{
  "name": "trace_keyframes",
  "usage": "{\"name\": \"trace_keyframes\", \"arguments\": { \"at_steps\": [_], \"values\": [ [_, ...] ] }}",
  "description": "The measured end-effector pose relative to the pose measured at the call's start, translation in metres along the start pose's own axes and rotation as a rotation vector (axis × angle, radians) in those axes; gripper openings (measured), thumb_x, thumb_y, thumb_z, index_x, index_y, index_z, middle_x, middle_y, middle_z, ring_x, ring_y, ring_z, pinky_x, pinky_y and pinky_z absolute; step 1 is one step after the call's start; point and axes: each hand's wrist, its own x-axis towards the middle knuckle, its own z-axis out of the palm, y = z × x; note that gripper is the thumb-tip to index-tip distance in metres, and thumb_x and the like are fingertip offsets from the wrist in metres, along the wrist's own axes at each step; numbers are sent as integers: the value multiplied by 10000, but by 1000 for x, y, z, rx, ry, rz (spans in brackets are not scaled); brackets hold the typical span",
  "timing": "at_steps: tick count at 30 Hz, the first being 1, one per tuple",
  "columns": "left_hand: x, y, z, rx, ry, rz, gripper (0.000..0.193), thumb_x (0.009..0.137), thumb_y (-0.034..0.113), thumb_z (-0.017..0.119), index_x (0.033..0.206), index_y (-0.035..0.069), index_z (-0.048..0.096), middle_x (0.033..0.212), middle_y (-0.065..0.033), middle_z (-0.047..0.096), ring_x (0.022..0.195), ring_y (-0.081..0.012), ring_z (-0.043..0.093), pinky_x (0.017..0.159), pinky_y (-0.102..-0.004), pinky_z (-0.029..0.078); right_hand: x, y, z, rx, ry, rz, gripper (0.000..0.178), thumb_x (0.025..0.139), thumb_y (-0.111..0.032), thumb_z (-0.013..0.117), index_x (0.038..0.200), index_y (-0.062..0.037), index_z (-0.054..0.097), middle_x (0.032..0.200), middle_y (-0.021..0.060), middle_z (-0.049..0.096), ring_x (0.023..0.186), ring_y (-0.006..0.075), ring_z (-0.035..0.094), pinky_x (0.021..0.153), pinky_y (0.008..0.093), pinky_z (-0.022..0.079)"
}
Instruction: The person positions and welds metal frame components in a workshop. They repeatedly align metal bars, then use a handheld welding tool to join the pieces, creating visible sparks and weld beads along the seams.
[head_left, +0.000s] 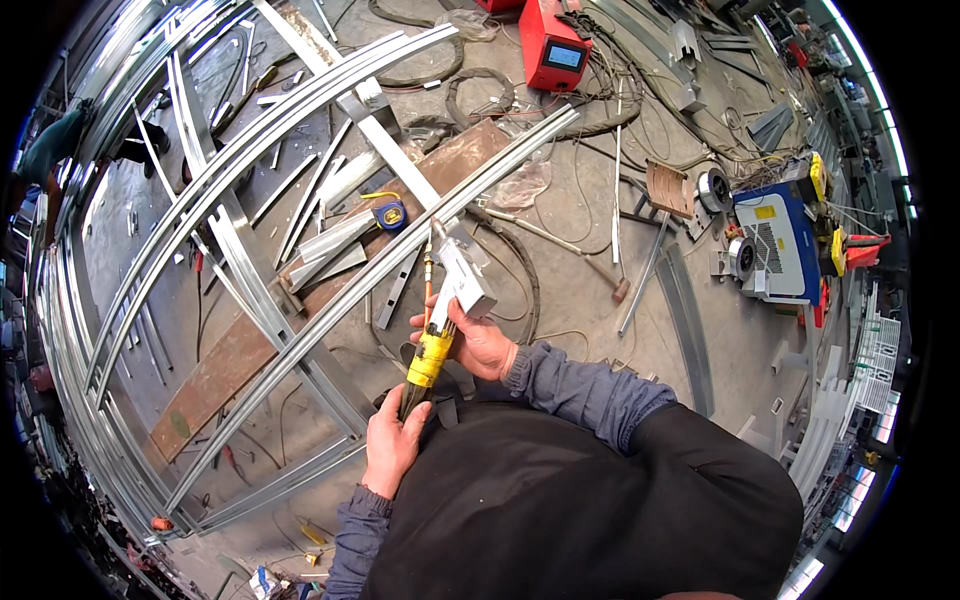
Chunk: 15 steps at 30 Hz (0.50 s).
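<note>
Both my hands are on a welding gun (431,358) with yellow wrap around its body, a silver head and a thin orange tube along one side. My left hand (392,445) is closed around its dark lower end, close to my body. Higher up, my right hand (482,345) grips it beside the silver boxy part, fingers partly hidden behind. The gun's far tip lies close to a long galvanized steel rail (380,258) of a frame on the floor. A blue-and-yellow tape measure (390,214) rests beyond that rail.
Curved steel rails (250,135) and crossbars spread leftward over a rusty plate (215,385). A hammer (619,289) lies right of the gun. Farther off stand a red machine with a screen (552,50) and a blue-and-white unit (775,245) with wire spools. Cables wind across the floor.
</note>
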Motion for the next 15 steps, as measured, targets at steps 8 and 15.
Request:
{"name": "trace_keyframes", "arguments": {
  "at_steps": [8,15],
  "values": [
    [-1,-2,-3,10,1,4,472,976,288,771,1354,32,649,1038,-189,782,966,-309,774,850,-387,565,1,2,4,10,0,-18,596,1040,-581,616,1443,-152,525,1309,104,677,1226,271,672,1069,485,523],
    [-1,-2,-4,24,-18,6,492,978,302,769,1371,34,640,1089,-199,779,1041,-346,767,885,-401,566,1,2,5,-6,17,-5,600,1034,-585,621,1443,-156,531,1305,98,682,1231,274,672,1076,488,520]
  ]
}}
